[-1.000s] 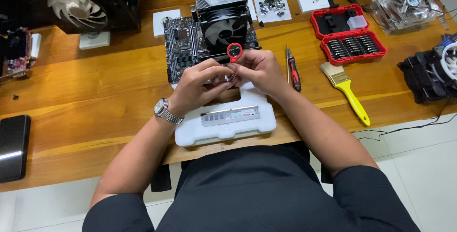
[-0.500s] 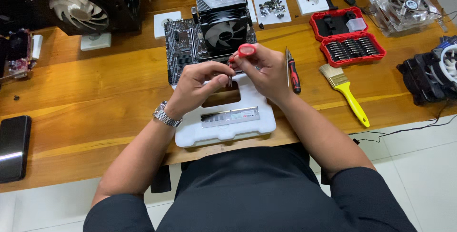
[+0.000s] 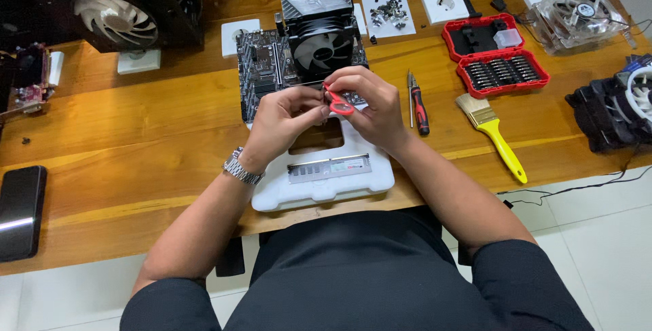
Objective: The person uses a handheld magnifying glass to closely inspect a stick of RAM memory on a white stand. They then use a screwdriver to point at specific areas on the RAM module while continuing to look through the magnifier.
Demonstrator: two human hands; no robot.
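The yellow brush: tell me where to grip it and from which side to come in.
Grip the brush by its yellow handle, near the middle. It lies flat on the table, bristles pointing up-left and handle end toward the table's near edge, so come from above with the right hand, fingers across the handle. The space around the handle looks free; the screwdriver lies apart, to its left.

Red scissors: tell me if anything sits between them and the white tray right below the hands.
Nothing visible does. Both the left hand and right hand hold the red scissors above the white tray. The memory stick lies nearer the person.
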